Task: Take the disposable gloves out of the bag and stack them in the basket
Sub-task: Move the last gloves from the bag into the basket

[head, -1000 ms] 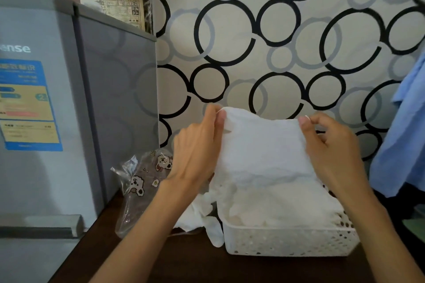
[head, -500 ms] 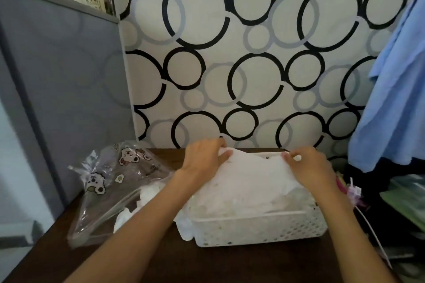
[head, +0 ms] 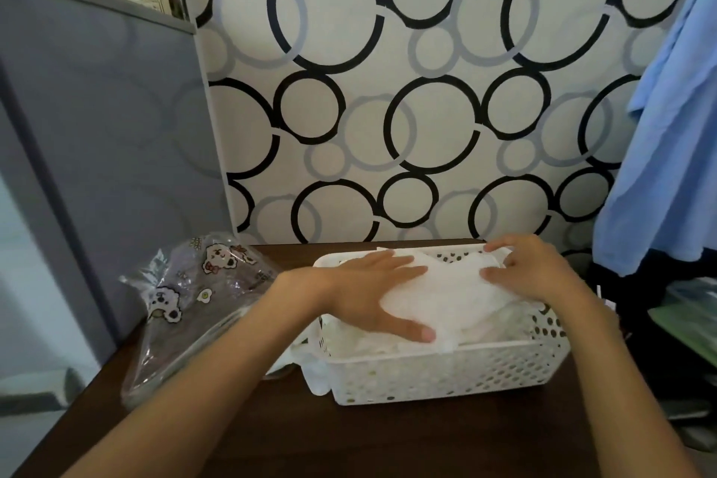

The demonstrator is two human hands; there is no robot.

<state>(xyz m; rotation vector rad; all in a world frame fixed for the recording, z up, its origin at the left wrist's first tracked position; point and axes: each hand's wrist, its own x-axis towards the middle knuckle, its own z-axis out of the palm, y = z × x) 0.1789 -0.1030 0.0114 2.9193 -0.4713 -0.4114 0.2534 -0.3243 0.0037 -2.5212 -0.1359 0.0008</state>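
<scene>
Tabletop basket (head: pixel 446 376) now has 2 hands (head: pixel 372 295) seemingly flattened on lowered gloves (head: pixel 454 295).

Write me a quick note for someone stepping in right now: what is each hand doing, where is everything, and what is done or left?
Left hand: flat, fingers straight, pressing on the stack of white disposable gloves.
Right hand: resting on the far right of the same stack, fingers relaxed.
The stack sits in the white perforated basket on the dark wooden table.
The clear cartoon-print bag lies left of the basket; a few gloves hang loose between the two.
Done: most gloves stacked.
Left: gather the loose ones and check the bag, whose contents I cannot make out.
</scene>
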